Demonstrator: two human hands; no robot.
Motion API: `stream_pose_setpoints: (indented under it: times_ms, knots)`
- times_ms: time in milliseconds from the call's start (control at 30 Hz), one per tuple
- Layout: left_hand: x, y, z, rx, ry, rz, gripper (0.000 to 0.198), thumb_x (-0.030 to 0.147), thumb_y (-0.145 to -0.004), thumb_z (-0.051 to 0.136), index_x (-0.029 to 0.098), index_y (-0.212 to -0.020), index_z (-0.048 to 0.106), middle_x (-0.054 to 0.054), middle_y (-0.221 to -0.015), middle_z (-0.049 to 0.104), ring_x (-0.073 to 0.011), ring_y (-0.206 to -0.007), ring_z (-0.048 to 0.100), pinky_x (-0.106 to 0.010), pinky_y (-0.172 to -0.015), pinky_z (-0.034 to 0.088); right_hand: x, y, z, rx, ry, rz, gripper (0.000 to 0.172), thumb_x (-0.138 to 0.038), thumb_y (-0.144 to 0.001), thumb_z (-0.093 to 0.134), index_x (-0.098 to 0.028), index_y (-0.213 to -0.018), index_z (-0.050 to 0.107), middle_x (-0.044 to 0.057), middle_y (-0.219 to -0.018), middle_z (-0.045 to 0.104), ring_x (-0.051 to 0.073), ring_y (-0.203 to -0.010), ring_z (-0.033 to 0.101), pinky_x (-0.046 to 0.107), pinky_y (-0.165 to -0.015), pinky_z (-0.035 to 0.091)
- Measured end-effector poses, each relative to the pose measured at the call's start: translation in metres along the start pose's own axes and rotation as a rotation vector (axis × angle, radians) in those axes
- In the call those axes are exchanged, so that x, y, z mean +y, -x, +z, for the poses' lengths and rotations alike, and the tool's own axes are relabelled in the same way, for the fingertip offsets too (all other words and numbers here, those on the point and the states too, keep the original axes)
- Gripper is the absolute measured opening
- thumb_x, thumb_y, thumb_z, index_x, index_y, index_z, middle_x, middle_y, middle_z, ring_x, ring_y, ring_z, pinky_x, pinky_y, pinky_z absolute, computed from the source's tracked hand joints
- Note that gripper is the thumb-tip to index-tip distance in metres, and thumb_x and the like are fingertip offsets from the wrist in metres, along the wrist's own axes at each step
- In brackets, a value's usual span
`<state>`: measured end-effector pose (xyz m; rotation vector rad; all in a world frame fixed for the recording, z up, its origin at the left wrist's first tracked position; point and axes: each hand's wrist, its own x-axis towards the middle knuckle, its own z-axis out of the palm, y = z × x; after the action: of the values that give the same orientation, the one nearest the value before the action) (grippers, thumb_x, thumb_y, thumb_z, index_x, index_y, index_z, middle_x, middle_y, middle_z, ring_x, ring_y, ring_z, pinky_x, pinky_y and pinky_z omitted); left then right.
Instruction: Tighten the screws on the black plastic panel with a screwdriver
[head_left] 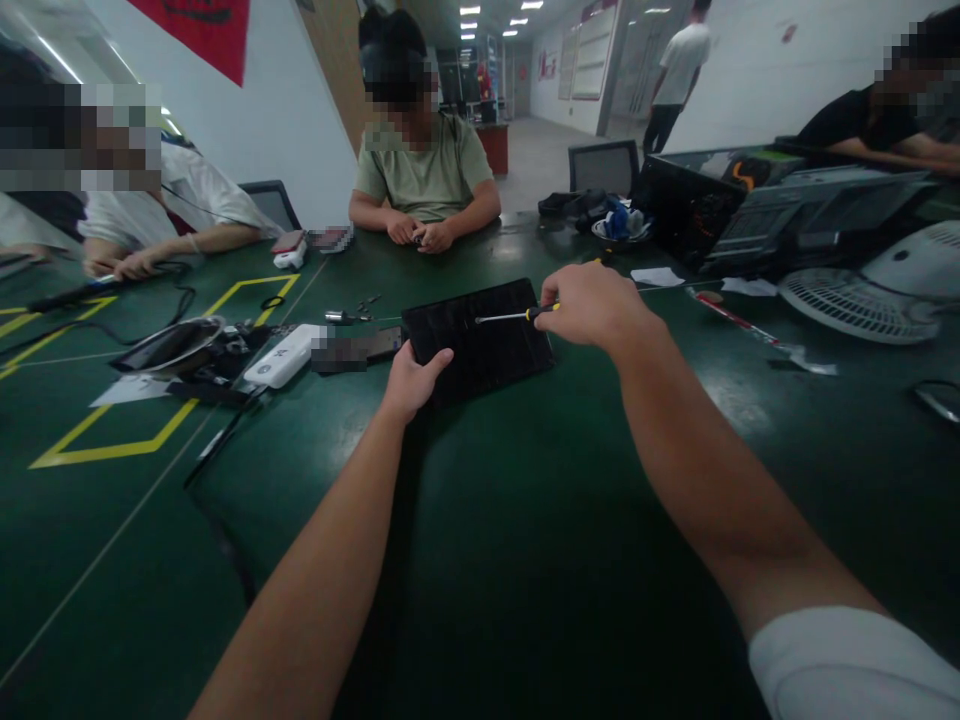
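A flat black rectangular panel (487,350), perhaps a device cover, is tilted up over the green table. My left hand (415,383) grips its lower left edge, with the thumb laid across the front. In my right hand (600,305) is a screwdriver (504,317) with a yellow and black handle. Its metal shaft points left across the panel, and the tip is at or just over the dark surface; contact is hard to tell. Left of the panel lies a dark phone-like object (360,348), partly blurred out. Just behind that are a small metal cylinder (337,317) and several tiny parts.
A white box-shaped device (286,356) with a cable and a round-framed item (176,343) lie to the left. At right stand a white fan (862,295) and an opened computer case (787,220). Across the table (540,520) sits a person (427,170); others are at both sides.
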<state>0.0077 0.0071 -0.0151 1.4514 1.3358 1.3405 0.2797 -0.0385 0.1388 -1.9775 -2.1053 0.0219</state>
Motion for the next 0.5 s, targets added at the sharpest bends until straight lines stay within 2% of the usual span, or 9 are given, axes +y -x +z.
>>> stream_pose_setpoints:
  times_ms: [233,500]
  knots:
    - [-0.0009,0.0005,-0.0008,-0.014,0.034,-0.022,0.059,0.043,-0.07,0.088,0.017,-0.119,0.068,-0.013,-0.12,0.077,-0.0327,-0.114,0.072,-0.052,-0.107,0.054,0.0014,-0.0006,0.0,-0.019,-0.01,0.006,0.026,-0.043,-0.082,0.075,-0.025,-0.097,0.083,0.014,-0.103,0.078,0.034,-0.099,0.07,0.047,-0.082,0.055]
    - [-0.0034,-0.0011,0.0034,0.027,0.054,-0.035,0.049,0.047,-0.077,0.083,0.018,-0.115,0.07,-0.011,-0.117,0.077,-0.031,-0.113,0.072,-0.049,-0.107,0.054,-0.0017,0.001,-0.0017,-0.024,-0.01,0.001,0.023,-0.041,-0.083,0.074,-0.025,-0.097,0.083,0.013,-0.104,0.078,0.035,-0.101,0.071,0.047,-0.083,0.055]
